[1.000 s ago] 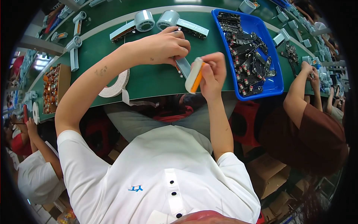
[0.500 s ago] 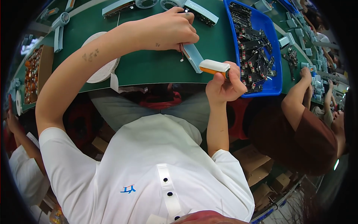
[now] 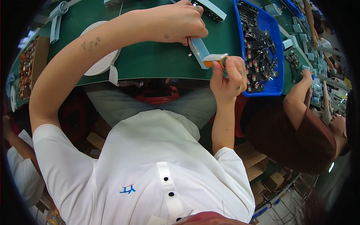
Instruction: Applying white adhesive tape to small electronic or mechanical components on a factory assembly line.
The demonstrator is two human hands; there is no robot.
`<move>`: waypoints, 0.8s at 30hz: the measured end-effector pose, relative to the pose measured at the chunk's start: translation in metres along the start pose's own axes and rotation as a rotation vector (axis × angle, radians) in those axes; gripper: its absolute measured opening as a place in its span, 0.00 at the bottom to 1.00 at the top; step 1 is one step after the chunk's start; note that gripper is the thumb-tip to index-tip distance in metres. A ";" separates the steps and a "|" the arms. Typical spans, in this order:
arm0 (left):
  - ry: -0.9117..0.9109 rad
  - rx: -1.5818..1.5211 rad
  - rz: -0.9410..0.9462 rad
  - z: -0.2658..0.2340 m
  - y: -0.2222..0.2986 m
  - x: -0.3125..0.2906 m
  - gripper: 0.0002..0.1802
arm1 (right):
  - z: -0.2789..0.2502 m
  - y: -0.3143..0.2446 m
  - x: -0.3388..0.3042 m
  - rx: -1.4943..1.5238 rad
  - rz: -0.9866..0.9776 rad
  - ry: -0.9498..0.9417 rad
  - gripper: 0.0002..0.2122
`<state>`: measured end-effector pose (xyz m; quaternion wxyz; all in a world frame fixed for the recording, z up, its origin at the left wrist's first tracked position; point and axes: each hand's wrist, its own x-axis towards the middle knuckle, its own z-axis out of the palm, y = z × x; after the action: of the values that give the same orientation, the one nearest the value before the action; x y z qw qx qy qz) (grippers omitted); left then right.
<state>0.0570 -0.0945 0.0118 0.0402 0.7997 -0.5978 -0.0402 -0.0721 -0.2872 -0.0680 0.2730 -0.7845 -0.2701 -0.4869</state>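
My left hand [image 3: 183,24] reaches across from the left, its fingers closed on the far end of a light blue plastic housing [image 3: 200,50], a long open channel. Thin wires with a small white plug [image 3: 190,54] hang beside that housing. Between the thumb and fingers of my right hand [image 3: 230,78] is an orange cylindrical battery [image 3: 208,64] with a white strip [image 3: 215,57] along its top. The battery's left end overlaps the housing's near end; whether they touch I cannot tell.
A blue tray [image 3: 277,67] of black circuit parts stands to the right. Left lie a roll of white tape [image 3: 101,67] and a cardboard box [image 3: 43,56] of orange batteries. More blue housings [image 3: 215,11] lie farther back. A co-worker in brown [image 3: 296,131] sits at right.
My right hand has brought the battery down over the housing's near end. The white strip now looks bent, with more orange showing beneath. The view has shifted slightly.
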 end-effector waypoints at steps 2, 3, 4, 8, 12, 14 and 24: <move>-0.037 -0.067 -0.043 -0.005 0.003 0.000 0.06 | 0.001 -0.001 0.007 0.009 0.009 -0.044 0.16; -0.054 -0.102 -0.063 -0.007 0.004 -0.001 0.06 | 0.002 -0.001 0.011 0.017 0.016 -0.083 0.15; -0.071 -0.136 -0.083 -0.008 0.004 -0.001 0.06 | 0.002 -0.001 0.015 0.024 0.023 -0.122 0.14; 0.063 -0.272 0.072 0.004 -0.015 -0.004 0.06 | 0.006 0.003 0.029 0.064 0.060 -0.268 0.11; 0.237 -0.428 0.237 0.020 -0.027 -0.005 0.07 | 0.009 0.009 0.040 0.110 0.092 -0.432 0.08; 0.269 -0.557 0.205 0.024 -0.026 -0.007 0.07 | 0.009 0.013 0.045 0.149 0.105 -0.548 0.07; 0.184 -0.678 0.108 0.018 -0.022 -0.008 0.13 | 0.005 0.015 0.048 0.036 0.165 -0.758 0.08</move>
<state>0.0742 -0.0811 -0.0081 0.3591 0.7085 -0.5856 -0.1617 -0.0405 -0.2865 -0.0284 0.2059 -0.9230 -0.2963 -0.1340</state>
